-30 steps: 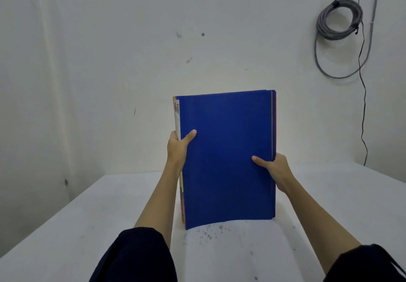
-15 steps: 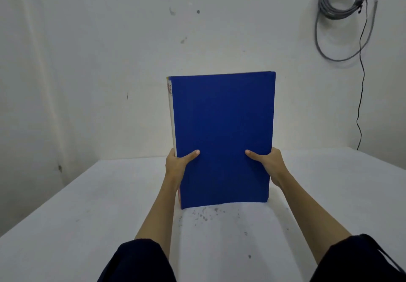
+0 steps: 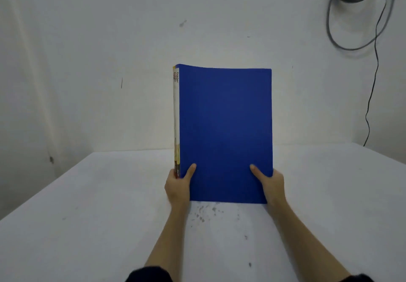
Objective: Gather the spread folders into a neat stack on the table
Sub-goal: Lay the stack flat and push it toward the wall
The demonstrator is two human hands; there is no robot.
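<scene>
Head view, change: the stack of folders [image 3: 224, 132] sits lower against the wall than half a second ago, and its top edge now bows slightly at the left corner where before it ran straight.
Head view, grip shift: both hands have slid down the stack; a second ago they gripped it near mid-height, now they hold it close to the bottom corners.
Head view, background: the coiled grey cable [image 3: 360, 11] has climbed toward the top right edge of the view, so the camera looks further down than before.
Folders: several held together upright, the blue cover facing the camera; yellow, red and white edges show along the left side, with small print I cannot read.
Position: the bottom edge is at or just above the white table [image 3: 87, 215]; contact cannot be told.
Left hand [image 3: 176, 186]: closed on the stack's lower left edge, thumb across the blue cover, fingers hidden behind.
Right hand [image 3: 272, 185]: closed on the lower right edge, thumb on the cover, fingers hidden behind.
Contents: whether the folders hold papers cannot be told.
Table marks: dark specks lie on the surface just in front of the stack.
Sleeves: dark cuffs show at the bottom edge.
</scene>
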